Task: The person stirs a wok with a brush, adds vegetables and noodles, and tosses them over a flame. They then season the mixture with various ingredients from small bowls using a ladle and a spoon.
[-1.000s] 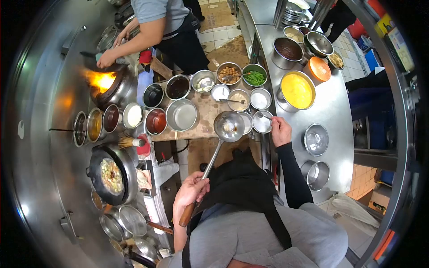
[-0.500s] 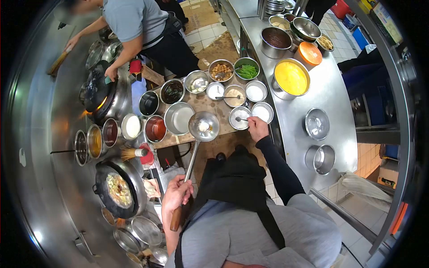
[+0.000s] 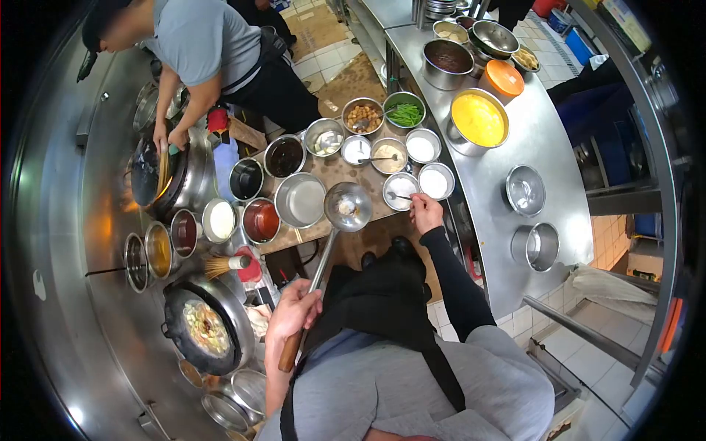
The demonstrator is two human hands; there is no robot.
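Note:
My left hand (image 3: 294,309) is closed round the handle of a long steel ladle (image 3: 357,216). A little pale seasoning lies in the ladle's bowl, held over the front edge of the seasoning board. On the right, my right hand (image 3: 426,214) pinches a small spoon (image 3: 398,196). The spoon's head is over or in a steel bowl of white powder (image 3: 401,183). Beside that bowl stand two more bowls of white powder (image 3: 437,181) and a bowl of tan powder (image 3: 384,163) with its own spoon. An empty-looking steel pot (image 3: 300,200) is left of the ladle.
A wok (image 3: 211,356) with pale chopped food sits on the left range. Sauce pots, including red sauce (image 3: 261,220), line the board. Upper left, a co-worker (image 3: 213,51) scrubs another wok with a brush. The right steel counter (image 3: 482,195) bears a yellow liquid pot (image 3: 479,119).
The view has shifted slightly. My hands keep hold of the ladle and spoon, with the spoon still at the white powder. The co-worker's brush has come down into the wok.

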